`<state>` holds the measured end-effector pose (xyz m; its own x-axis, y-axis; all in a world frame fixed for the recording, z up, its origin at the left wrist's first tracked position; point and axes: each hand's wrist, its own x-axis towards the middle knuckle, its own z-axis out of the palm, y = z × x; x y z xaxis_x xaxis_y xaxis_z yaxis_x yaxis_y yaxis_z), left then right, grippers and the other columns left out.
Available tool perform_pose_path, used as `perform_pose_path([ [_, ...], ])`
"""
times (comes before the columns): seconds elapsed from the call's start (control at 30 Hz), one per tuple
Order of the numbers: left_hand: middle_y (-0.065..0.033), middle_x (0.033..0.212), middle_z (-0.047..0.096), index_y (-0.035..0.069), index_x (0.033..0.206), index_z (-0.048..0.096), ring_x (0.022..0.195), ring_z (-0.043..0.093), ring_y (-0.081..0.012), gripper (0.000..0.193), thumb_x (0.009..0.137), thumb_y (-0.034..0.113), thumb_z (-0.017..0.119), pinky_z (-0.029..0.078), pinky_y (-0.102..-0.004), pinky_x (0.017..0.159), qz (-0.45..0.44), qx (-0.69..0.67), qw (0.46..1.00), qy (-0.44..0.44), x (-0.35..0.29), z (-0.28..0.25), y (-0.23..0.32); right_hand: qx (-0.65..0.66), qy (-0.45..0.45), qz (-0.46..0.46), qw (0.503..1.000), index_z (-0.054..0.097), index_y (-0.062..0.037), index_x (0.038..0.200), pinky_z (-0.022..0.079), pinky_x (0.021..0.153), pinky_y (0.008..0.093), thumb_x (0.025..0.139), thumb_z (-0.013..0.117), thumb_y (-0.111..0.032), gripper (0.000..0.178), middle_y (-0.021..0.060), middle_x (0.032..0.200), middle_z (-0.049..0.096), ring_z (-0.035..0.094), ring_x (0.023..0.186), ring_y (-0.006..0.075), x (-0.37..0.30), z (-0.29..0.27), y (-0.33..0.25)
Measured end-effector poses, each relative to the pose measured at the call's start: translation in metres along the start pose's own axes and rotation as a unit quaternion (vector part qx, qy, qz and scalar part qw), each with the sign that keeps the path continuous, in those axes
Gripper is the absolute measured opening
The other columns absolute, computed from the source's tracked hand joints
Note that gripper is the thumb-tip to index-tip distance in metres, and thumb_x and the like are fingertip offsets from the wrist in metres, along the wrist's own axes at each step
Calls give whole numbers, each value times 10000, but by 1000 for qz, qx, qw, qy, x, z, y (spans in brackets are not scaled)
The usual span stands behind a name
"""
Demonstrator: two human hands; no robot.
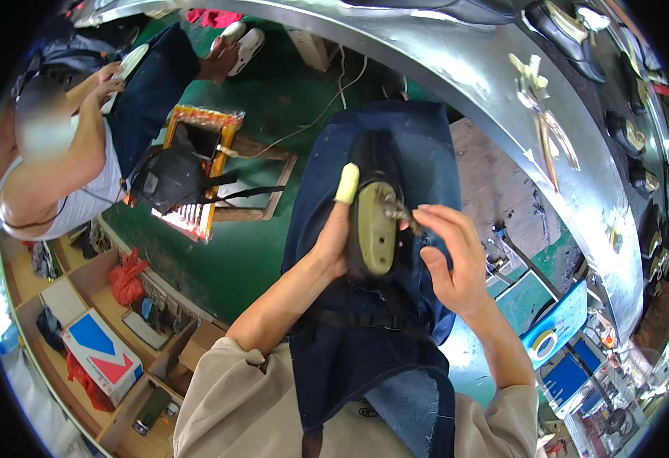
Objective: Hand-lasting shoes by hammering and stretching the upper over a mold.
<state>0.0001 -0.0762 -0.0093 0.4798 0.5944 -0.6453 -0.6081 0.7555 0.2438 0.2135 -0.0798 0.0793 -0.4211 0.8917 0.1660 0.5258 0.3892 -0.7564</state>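
Note:
On my lap lies a black shoe (379, 156), its toe pointing away from me. An olive-green last (377, 233) with small holes fills its opening. My left hand (336, 233) grips the shoe's left side, its thumb wearing a pale yellow finger cover (347, 183); the other fingers are mostly hidden beneath. At the shoe's right side is my right hand (457, 256), thumb apart from its curled fingers. Its fingertips reach a small grey, knotted strip (397, 209) over the last; I cannot make out exactly what this is.
A dark blue apron (426, 153) covers my lap. Another person (67, 168) sits at left, handling a light-coloured shoe sole (130, 62). A shiny metal-topped bench (457, 57) curves along the far and right sides, bearing black shoes (563, 34). Wooden compartments (94, 271) stand at lower left.

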Motion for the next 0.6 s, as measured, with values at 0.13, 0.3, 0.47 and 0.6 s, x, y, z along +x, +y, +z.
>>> perform_pose_path([
  [0.13, -188, 1267, 683, 16, 1399, 551, 1151, 678, -307, 779, 1059, 675, 310, 539, -463, 1033, 81, 51, 995, 32, -12, 2, -4, 291, -78, 266, 916, 483, -40, 1477, 489, 1033, 427, 886, 825, -269, 720, 155, 1395, 607, 598, 1259, 298, -27, 11, 13],
  [0.3, -163, 1599, 373, 61, 1650, 138, 1454, 411, -270, 729, 1065, 211, 546, 319, -412, 1212, 326, 306, 894, -9, 9, 50, -16, 408, -94, 440, 794, 377, -53, 1559, 472, 1070, 425, 846, 884, -285, 905, 135, 1462, 544, 558, 1297, 255, -4, 2, 4],
  [0.47, -175, 1500, 532, 51, 1624, 289, 1335, 552, -260, 688, 1020, 125, 611, 366, -399, 1168, 325, 431, 819, -194, -6, 66, 10, 359, 113, 342, 861, 421, -21, 1513, 475, 1030, 368, 868, 809, -497, 891, 97, 1356, 572, 558, 1231, 195, -23, -68, 37],
  [0.6, -167, 1392, 617, 55, 1607, 326, 1201, 640, -245, 612, 1054, 158, 565, 413, -394, 1121, 284, 350, 885, -117, -9, 21, 1, 504, 189, 313, 783, 510, -6, 1436, 580, 985, 453, 995, 638, -455, 641, 159, 1257, 686, 713, 1097, 272, 19, -145, 55],
])
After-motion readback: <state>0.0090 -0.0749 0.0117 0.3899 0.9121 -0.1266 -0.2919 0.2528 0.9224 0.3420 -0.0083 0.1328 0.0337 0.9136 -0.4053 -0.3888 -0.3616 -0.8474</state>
